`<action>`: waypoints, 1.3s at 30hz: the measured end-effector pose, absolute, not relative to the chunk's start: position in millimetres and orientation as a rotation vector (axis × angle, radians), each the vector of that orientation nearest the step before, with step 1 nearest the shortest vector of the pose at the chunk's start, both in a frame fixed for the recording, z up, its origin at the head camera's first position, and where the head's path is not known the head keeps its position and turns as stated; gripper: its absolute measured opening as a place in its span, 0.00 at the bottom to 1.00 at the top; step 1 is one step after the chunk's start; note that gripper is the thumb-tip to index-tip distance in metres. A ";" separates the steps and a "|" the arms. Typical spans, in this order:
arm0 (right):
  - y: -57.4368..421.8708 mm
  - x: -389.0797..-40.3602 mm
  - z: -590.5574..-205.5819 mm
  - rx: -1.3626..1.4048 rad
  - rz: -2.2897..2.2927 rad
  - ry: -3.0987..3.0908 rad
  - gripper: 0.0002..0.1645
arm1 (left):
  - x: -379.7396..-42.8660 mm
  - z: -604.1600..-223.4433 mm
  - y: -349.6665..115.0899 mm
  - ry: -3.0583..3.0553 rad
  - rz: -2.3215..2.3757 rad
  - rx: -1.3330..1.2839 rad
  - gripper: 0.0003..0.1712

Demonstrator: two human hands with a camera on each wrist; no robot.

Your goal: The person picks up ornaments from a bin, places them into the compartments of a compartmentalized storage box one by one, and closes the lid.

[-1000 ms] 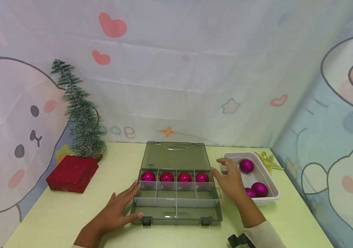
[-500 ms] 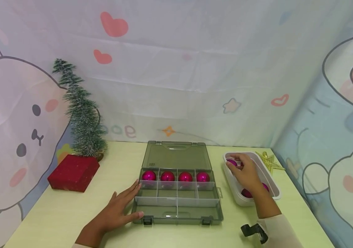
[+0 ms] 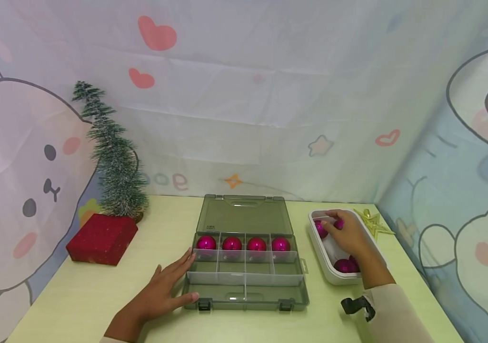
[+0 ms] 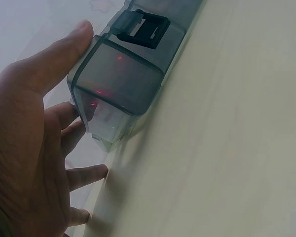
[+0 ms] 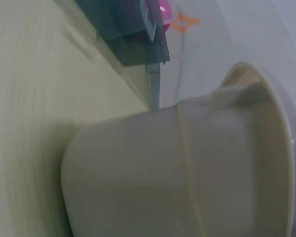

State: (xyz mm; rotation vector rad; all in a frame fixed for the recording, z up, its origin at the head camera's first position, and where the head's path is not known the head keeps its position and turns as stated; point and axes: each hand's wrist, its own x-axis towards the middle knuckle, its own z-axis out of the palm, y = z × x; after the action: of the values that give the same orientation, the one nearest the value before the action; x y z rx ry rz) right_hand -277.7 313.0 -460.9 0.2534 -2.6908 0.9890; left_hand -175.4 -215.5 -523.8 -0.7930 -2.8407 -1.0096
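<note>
A smoky-green divided organizer box [image 3: 273, 293] lies with its lid raised. Its back row holds several shiny magenta baubles [image 3: 231, 244], one per compartment. My left hand [image 3: 158, 290] rests along the box's left side, fingers spread and thumb at the front corner; the left wrist view shows this thumb on the box [image 4: 118, 74]. My right hand [image 3: 351, 236] reaches into a white plastic tub [image 3: 331, 274]. Purple baubles [image 3: 321, 229] lie close by its thumb and fingers, others nearer the front. Whether it grips one is hidden. The right wrist view shows mostly the tub's outer wall [image 5: 138, 173].
A small artificial Christmas tree [image 3: 117, 166] stands at the back left, behind a red block [image 3: 102, 238]. A gold star ornament [image 3: 372, 224] lies beyond the tub's right side. Printed cloth [image 3: 244, 95] hangs behind the pale table [image 3: 162, 224].
My right hand has moved from between the box and the tub to inside the tub, over the baubles, then slightly right. The left hand has stayed on the box.
</note>
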 end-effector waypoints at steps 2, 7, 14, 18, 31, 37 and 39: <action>314.7 -280.7 -460.5 0.254 0.964 -2.722 0.26 | -175.6 -523.6 -215.5 -2.841 -1.008 -0.797 0.54; 317.0 -285.4 -460.0 0.261 0.914 -2.791 0.25 | -176.0 -523.4 -215.5 -2.846 -1.000 -0.798 0.54; 320.4 -291.2 -457.9 0.271 0.846 -2.882 0.27 | -175.7 -522.3 -214.9 -2.847 -1.024 -0.798 0.54; 324.9 -296.2 -459.8 0.312 0.866 -2.886 0.27 | -176.8 -523.6 -215.4 -2.847 -1.028 -0.801 0.54; 330.7 -308.0 -469.0 0.296 0.820 -2.918 0.27 | -177.7 -529.0 -216.7 -2.850 -0.993 -0.794 0.55; 328.9 -311.2 -472.7 0.301 0.717 -2.921 0.27 | -177.2 -529.1 -216.7 -2.853 -0.992 -0.788 0.54; 327.9 -311.6 -473.1 0.318 0.709 -2.925 0.28 | -176.9 -528.5 -216.6 -2.851 -0.996 -0.785 0.54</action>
State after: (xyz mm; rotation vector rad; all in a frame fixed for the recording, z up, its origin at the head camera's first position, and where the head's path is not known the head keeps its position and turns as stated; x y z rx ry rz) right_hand -311.6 327.9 -473.1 0.3180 -2.9248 0.7092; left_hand -176.9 -216.6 -528.5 -0.7853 -2.8509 -0.9957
